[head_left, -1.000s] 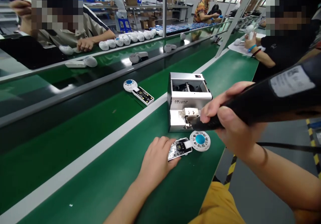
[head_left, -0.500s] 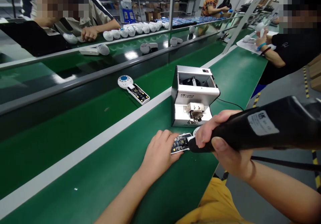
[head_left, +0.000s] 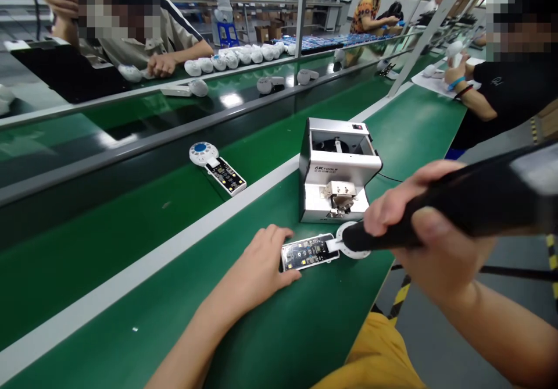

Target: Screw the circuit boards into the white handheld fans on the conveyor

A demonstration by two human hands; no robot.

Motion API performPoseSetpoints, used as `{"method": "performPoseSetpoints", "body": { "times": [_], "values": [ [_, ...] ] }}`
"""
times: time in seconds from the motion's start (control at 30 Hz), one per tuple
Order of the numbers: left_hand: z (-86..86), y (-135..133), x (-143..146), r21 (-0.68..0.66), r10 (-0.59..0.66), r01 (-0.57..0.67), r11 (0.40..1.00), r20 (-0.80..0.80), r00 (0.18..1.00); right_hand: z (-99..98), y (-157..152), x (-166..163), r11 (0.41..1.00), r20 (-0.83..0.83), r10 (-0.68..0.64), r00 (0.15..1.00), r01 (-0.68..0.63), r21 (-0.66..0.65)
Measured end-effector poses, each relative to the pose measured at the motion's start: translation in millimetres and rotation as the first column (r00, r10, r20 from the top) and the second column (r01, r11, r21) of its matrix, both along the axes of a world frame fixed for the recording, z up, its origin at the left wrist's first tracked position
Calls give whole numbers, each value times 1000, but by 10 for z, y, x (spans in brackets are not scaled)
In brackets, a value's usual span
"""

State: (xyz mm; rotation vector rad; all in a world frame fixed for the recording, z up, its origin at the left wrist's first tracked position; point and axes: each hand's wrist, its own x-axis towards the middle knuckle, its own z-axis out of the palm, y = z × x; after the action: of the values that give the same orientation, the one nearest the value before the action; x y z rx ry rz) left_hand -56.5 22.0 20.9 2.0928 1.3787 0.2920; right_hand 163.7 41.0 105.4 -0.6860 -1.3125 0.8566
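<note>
My left hand [head_left: 261, 264] rests on the green bench and grips the near end of a white handheld fan half [head_left: 311, 250] with an exposed circuit board. My right hand [head_left: 418, 226] is wrapped round a black electric screwdriver [head_left: 440, 211], whose tip sits over the fan's round white head [head_left: 349, 252]. Just behind stands a silver screw feeder box [head_left: 337, 171]. A second fan half [head_left: 217, 167] with a blue hub lies on the conveyor belt to the left.
A dark conveyor belt [head_left: 131, 145] runs diagonally behind the white strip. Across it a person [head_left: 143, 34] handles white fan shells [head_left: 235, 59]. Another person [head_left: 501, 69] sits at the right, one more far back. A black cable [head_left: 518, 271] trails from the screwdriver.
The screwdriver tip went from the feeder's outlet down to the board, then right onto the fan's round head, now hiding its blue hub. The fan half on the belt drifted left.
</note>
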Motion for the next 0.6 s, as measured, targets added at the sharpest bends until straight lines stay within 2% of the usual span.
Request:
{"method": "performPoseSetpoints", "body": {
  "times": [0.07,0.17,0.27,0.33,0.47,0.6],
  "values": [
    [-9,10,-18,-35,0,0,999,3,1000,116,124,-5,995,-93,-38,995,46,86],
    [-126,-6,125,61,-1,-3,998,78,997,156,299,-42,966,-120,-129,984,152,211],
    [-265,-31,302,146,-19,-1,989,140,990,96,380,-84,964,-121,-146,982,169,203],
    [-320,-34,357,161,-30,5,987,158,987,73,354,-93,975,-120,-116,986,136,175],
    [-354,-20,344,182,-33,1,983,173,984,66,176,-89,997,-59,16,998,-11,81],
    [-359,-25,329,200,-31,-7,980,188,982,-45,47,-146,989,-26,148,989,-148,9]
  ]
}}
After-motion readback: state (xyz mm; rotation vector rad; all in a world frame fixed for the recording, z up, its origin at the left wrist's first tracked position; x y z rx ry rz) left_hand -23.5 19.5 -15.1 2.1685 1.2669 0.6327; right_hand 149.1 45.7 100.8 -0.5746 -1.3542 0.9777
